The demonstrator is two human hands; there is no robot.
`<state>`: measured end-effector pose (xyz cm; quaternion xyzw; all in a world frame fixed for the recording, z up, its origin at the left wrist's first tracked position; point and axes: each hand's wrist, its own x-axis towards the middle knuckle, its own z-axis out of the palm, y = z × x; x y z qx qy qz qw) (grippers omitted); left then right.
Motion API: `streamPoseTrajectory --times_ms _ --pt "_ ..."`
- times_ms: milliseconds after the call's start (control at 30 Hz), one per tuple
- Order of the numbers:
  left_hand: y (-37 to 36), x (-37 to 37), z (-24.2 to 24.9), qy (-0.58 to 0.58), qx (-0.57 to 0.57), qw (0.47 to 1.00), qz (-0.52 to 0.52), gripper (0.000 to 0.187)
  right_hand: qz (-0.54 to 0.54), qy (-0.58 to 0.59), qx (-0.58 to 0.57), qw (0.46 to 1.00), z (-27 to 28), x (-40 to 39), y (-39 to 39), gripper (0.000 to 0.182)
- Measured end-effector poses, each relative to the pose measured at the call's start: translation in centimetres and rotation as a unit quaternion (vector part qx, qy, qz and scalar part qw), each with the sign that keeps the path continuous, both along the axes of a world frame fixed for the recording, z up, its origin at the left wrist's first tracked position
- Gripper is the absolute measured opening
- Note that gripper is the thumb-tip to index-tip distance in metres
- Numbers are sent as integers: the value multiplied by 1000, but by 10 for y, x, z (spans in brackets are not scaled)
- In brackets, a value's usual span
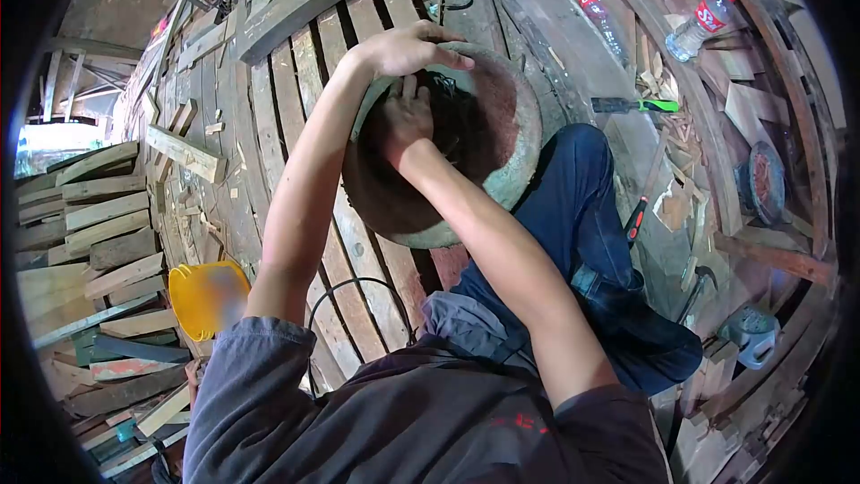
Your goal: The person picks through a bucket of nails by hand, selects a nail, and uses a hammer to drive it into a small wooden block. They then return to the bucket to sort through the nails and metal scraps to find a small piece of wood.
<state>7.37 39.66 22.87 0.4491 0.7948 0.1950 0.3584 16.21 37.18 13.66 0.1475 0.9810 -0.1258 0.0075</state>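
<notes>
A large round wooden bowl (506,139), rough and hollow with a reddish inner wall, is tilted in front of me. My left hand (408,52) grips its far rim, the thumb along the inside edge and the fingers over the outside. Down in the hollow is my right hand (408,115), its fingers stretched out against the shaded inner wall. I see nothing held in it, though part of the hand lies in shadow. Dark loose material (457,112) shows beside its fingertips.
Under the bowl runs a slatted wooden platform (363,251). A yellow container (208,300) stands left, near stacked timber (121,251). To the right are two bottles (701,25) (602,22), a green-handled tool (634,106), a red-handled tool (637,219), a hammer-like tool (695,294) and a bluish jug (754,338).
</notes>
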Motion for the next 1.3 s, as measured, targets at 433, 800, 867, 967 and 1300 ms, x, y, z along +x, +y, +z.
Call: streamPoseTrajectory --times_ms 433,800,867,967,1300 --pt "0 -14 -4 -25 20 999 -24 62 19 -136 10 990 11 1 17 41" --pt "-22 -21 30 -44 -13 999 27 73 77 113 1 991 -19 28 28 27" --pt "-25 -22 29 -46 2 999 23 74 87 128 -13 988 -17 32 30 26" --pt "-27 -21 26 -31 1 999 11 73 82 121 -65 987 -11 39 33 37" --pt "-14 -26 5 -47 10 999 -22 67 36 4 -161 986 9 35 46 52"
